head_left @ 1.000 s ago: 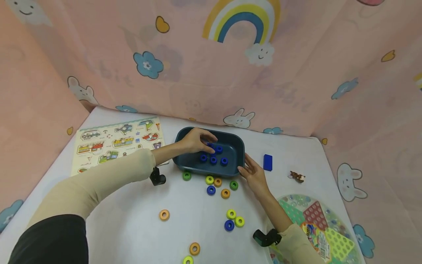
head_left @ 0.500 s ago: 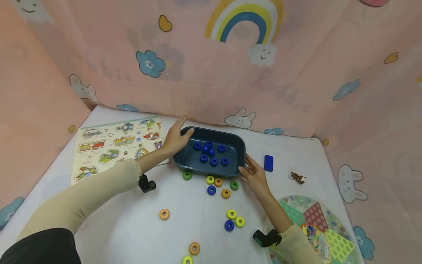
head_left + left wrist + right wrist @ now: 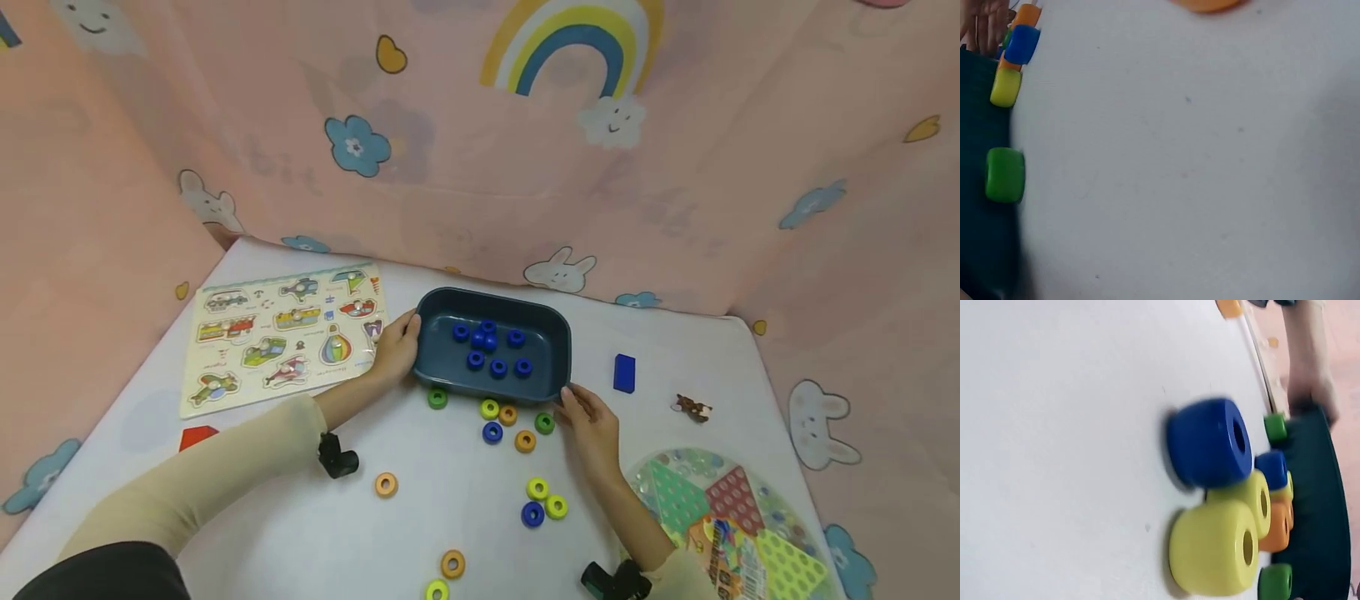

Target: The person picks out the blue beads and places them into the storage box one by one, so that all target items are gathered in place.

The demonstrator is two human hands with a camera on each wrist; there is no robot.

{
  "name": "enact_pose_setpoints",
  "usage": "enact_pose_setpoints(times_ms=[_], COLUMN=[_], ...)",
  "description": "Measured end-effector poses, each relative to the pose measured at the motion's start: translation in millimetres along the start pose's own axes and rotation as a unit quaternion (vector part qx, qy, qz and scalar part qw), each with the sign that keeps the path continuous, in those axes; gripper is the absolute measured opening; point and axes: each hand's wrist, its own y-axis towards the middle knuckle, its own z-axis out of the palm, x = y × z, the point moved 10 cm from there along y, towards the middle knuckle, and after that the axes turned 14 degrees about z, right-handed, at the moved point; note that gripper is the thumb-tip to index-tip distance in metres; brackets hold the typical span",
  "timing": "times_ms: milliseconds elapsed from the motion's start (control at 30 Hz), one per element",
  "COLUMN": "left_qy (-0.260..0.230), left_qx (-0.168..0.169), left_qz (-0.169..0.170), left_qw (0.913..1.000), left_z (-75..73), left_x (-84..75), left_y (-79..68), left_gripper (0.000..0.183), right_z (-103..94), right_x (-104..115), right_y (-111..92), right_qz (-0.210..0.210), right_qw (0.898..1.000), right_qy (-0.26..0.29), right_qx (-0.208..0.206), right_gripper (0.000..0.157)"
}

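Note:
A dark teal tray (image 3: 487,392) stands on the white table with several blue rings (image 3: 498,367) lying in it. My left hand (image 3: 396,348) rests against the tray's left end, thumb up at the rim. My right hand (image 3: 594,423) touches the tray's front right corner with relaxed fingers. Loose rings lie in front of the tray: green (image 3: 437,398), yellow (image 3: 489,408), blue (image 3: 492,432), orange (image 3: 525,441). In the left wrist view a green ring (image 3: 1005,175) sits by the tray wall (image 3: 979,237). The right wrist view shows a blue ring (image 3: 1210,442) and a yellow ring (image 3: 1213,547) close up.
A vehicle puzzle board (image 3: 281,337) lies at the left, with a red piece (image 3: 197,436) near it. A blue block (image 3: 624,372) and a small brown animal figure (image 3: 693,407) sit at the right. A round colourful board (image 3: 720,517) lies front right. Pink curtains enclose the table.
My left hand came out of the tray, went over its far left corner, and now lies against its left end. My right hand slid slightly toward the front corner.

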Motion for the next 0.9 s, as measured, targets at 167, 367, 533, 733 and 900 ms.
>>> enact_pose_setpoints(times_ms=[167,367,533,733,900], left_qy=[-0.008,-0.007,0.004,0.012,0.011], left_qx=[-0.018,-0.017,-0.016,-0.016,-0.014], left_qz=[-0.002,-0.007,-0.002,0.0,0.0], left_qw=[0.9998,0.9998,0.9999,0.9998,0.9998], left_z=[-0.4,1.2,1.7,1.4,1.7], left_x=[2.8,3.3,1.8,0.4,-0.5], left_y=[-1.5,-2.5,-2.4,-1.8,-2.3], left_gripper=[0.04,0.042,0.041,0.041,0.041], right_z=[11.6,66.6,93.8,102.2,102.2], right_x=[5,14,14,11,10], right_y=[-25,-50,-58,-52,-50], right_qz=[-0.047,-0.177,-0.255,-0.255,-0.24], right_qw=[0.998,0.952,0.891,0.887,0.894], right_qy=[-0.024,-0.221,-0.36,-0.368,-0.359], right_qx=[0.015,0.116,0.11,0.11,0.117], right_gripper=[0.025,0.03,0.04,0.034,0.032])
